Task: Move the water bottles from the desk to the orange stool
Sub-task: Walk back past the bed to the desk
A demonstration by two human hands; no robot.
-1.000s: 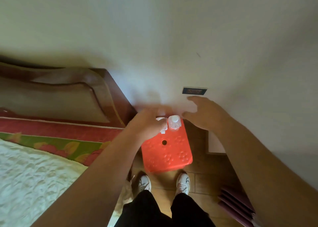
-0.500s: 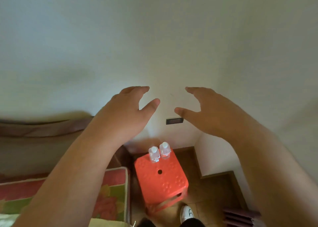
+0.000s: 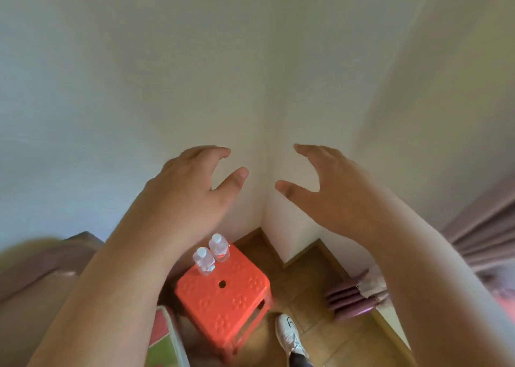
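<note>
- Head view: both water bottles, one (image 3: 204, 260) touching the other (image 3: 220, 247), stand upright at the upper-left edge of the orange stool (image 3: 225, 297), lower centre of frame.
- Our left hand (image 3: 192, 188) and right hand (image 3: 328, 191) hover mid-frame, fingers spread, holding nothing, well above the bottles.
- We judge placement done for these two.
- Desk is out of frame; next we check it for any remaining bottles.

stool (image 3: 225, 305) front bare, bottles (image 3: 211, 254) crowd rear

Both hands (image 3: 278, 194) now off the two bottles (image 3: 211, 252), raised empty, well above the stool (image 3: 225, 302).
</note>
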